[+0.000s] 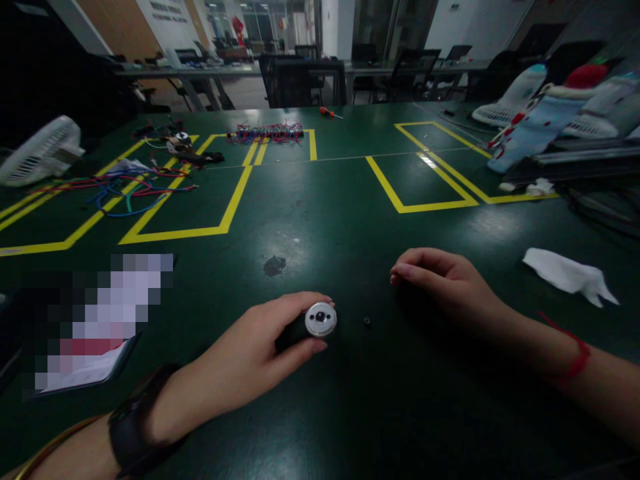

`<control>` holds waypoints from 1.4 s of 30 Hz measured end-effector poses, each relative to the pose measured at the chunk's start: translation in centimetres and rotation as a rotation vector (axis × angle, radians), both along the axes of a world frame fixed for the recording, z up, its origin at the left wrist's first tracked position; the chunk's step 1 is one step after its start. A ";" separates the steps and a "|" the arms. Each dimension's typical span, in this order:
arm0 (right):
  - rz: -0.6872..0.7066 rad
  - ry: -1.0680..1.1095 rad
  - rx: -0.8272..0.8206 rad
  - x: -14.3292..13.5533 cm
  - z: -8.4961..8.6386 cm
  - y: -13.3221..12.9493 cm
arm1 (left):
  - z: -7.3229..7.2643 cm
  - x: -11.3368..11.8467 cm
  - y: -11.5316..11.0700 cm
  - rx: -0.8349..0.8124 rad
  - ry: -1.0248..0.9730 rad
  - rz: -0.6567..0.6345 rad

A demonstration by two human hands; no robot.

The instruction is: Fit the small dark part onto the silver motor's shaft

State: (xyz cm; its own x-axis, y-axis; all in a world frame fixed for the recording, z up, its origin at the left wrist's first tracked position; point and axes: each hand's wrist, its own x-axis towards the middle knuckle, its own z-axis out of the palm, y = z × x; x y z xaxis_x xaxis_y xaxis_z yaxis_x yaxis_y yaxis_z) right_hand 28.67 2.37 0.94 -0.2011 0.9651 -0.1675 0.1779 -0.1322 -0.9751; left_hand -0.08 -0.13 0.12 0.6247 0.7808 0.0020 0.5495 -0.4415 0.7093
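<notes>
My left hand [267, 340] grips a small round motor [321, 320] between thumb and forefinger. The motor's silver end face points up, with a dark centre and a small hole on either side. Just to its right, a tiny dark ring-shaped part [367, 322] lies on the green table [310, 427]. My right hand [443, 277] hovers beyond and to the right of that part, fingertips pinched together. Something tiny may sit at the tips, too small to name.
A white crumpled tissue [570, 273] lies on the right. At left are a phone-like slab [95, 373], partly blurred out, and loose coloured wires [130, 193]. A wire bundle [267, 133] and an orange screwdriver [327, 112] lie farther back. White fans [45, 150] stand at both sides.
</notes>
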 end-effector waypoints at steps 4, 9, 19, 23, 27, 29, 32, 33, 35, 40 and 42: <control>0.081 -0.124 0.102 0.0 0.1 0.1 | 0.0 0.0 0.0 0.008 -0.001 0.003; 0.459 -0.487 0.406 -0.6 0.1 -0.1 | -0.1 0.0 0.0 0.009 -0.017 -0.005; 0.491 -0.463 0.620 -3.6 2.1 0.1 | 0.0 0.3 0.1 0.039 -0.049 -0.003; 0.500 -0.394 0.690 -5.9 3.5 0.0 | -0.2 0.2 0.0 0.060 -0.066 0.000; 0.529 -0.496 0.728 -6.8 4.0 -0.2 | -0.2 0.3 0.0 0.030 -0.068 -0.014; 0.539 -0.534 0.745 -6.7 4.1 -0.3 | -0.1 0.3 0.0 0.024 -0.065 -0.010; 0.548 -0.570 0.769 -6.5 4.0 -0.4 | -0.2 0.3 -0.1 0.031 -0.053 -0.004; 0.550 -0.575 0.772 -6.5 4.0 -0.5 | -0.3 0.3 -0.1 0.037 -0.053 -0.002; 0.546 -0.559 0.764 -6.3 4.0 -0.5 | -0.4 0.3 -0.1 0.046 -0.058 -0.003; 0.437 -0.357 0.631 -5.1 3.6 -0.3 | -0.2 0.3 0.0 0.037 -0.060 -0.005; 0.364 -0.307 0.533 -4.0 3.0 -0.1 | 0.0 0.4 0.1 0.024 -0.059 -0.008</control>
State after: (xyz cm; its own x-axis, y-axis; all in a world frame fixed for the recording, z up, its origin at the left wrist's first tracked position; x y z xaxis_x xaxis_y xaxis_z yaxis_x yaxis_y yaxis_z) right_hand 24.69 2.25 3.98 -0.5456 0.8119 0.2075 0.3967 0.4683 -0.7895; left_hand 0.29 -0.07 0.10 0.6290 0.7753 0.0578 0.5032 -0.4626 0.7299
